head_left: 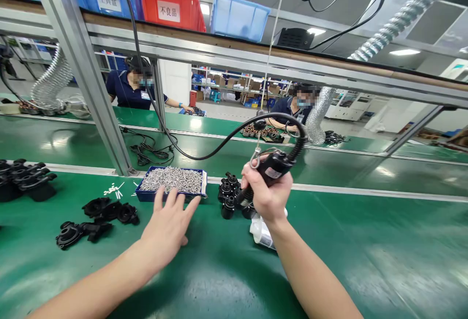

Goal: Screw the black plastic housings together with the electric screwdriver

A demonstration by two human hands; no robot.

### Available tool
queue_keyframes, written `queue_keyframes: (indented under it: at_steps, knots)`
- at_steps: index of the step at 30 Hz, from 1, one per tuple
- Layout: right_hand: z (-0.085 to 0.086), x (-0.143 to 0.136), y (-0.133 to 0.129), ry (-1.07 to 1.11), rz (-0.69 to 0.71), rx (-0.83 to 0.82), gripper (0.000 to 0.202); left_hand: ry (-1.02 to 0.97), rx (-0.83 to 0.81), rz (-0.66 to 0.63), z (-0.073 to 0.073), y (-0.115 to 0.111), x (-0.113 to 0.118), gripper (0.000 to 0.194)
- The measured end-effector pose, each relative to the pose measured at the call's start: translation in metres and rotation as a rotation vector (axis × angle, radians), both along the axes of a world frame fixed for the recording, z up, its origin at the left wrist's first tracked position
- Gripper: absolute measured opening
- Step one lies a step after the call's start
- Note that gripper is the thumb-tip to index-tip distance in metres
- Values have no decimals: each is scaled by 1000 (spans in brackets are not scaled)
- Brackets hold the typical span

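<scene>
My right hand [268, 190] is wrapped round a black electric screwdriver [274, 168], whose tip points down and left. A cord runs from its top end, and a hanging line meets it at a metal ring. Fingers spread, my left hand [170, 224] reaches over the front edge of a blue tray [149, 196] heaped with silver screws [171, 178]; nothing shows in it. Beside the screwdriver's tip stand several black plastic housings [228, 195]. A white bottle [261, 231] is partly hidden by my right wrist. Flat black plastic parts [109, 210] lie left of my left hand.
Small white pieces [113, 190] lie left of the tray, and more black housings [27, 180] stand at far left. A metal post [87, 75] rises behind. Overhead, a shelf carries blue bins and a red bin [171, 7]. Two co-workers sit across the bench.
</scene>
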State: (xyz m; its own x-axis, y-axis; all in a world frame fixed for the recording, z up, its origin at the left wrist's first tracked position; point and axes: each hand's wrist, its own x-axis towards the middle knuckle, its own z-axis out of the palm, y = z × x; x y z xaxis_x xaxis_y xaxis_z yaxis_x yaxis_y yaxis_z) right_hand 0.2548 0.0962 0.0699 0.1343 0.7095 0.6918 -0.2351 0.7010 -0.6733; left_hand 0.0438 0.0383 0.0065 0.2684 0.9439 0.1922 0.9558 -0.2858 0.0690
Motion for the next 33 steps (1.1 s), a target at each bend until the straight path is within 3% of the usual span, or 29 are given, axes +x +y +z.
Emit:
queue_keyframes:
  at_steps: [2, 4, 7, 10, 14, 17, 20, 23, 26, 29, 33]
  knots:
    - [-13, -10, 8, -25, 64, -63, 34, 113, -90, 52, 2, 2, -7, 94]
    - [-28, -19, 19, -69, 114, -108, 38, 106, -151, 23, -3, 5, -7, 90]
    - [-47, -25, 37, -116, 80, -122, 40, -89, -165, -50, -15, 6, 0, 80]
    - [-53, -18, 48, -146, -43, -104, 36, -285, -204, -93, -23, 3, 0, 82]
    - [-41, -4, 50, -137, -112, -85, 35, -238, -295, -144, -20, -4, -12, 102]
    - [-27, 0, 44, -78, -85, -77, 36, -322, -321, -179, -18, -2, -7, 92]
    - [-16, 2, 35, -51, -54, -73, 36, -540, -292, -178, -33, 5, 18, 79]
    - [-8, 3, 25, -30, 0, -84, 34, -847, -231, -184, -62, 9, 45, 77]
    - [-4, 3, 15, -7, 58, -112, 36, -1043, -262, -163, -85, 8, 56, 81]
    - [-2, 1, 8, -17, 119, -148, 37, -1154, -295, -187, -91, 7, 52, 70]
    - [-5, -4, 6, -45, 168, -185, 37, -1190, -336, -264, -83, 9, 45, 39]
